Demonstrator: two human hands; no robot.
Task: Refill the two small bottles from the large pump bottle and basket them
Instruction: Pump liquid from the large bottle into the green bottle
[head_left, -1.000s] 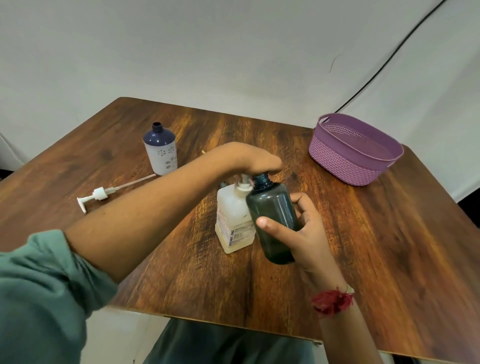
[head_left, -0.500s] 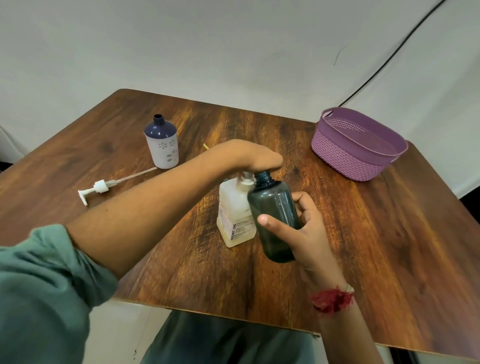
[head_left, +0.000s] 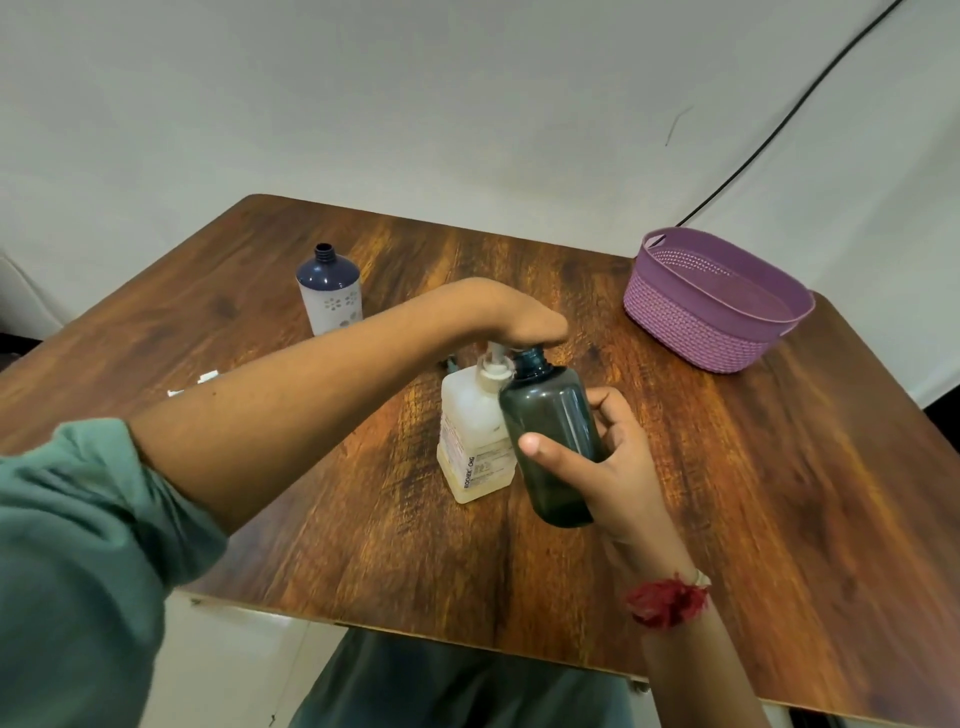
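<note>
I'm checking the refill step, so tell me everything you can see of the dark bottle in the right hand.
The dark teal bottle is smooth, translucent plastic with rounded shoulders and an uncapped threaded neck. The right hand grips its body, thumb in front, holding it slightly tilted, mouth up, just under the left hand that covers the head of the pump bottle.

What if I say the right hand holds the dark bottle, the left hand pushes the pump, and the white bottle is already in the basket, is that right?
Not quite. The white bottle is not in the basket. It stands on the table, away from the basket. The rest is right: the right hand holds the dark bottle and the left hand presses the pump. The head view shows it.
</note>
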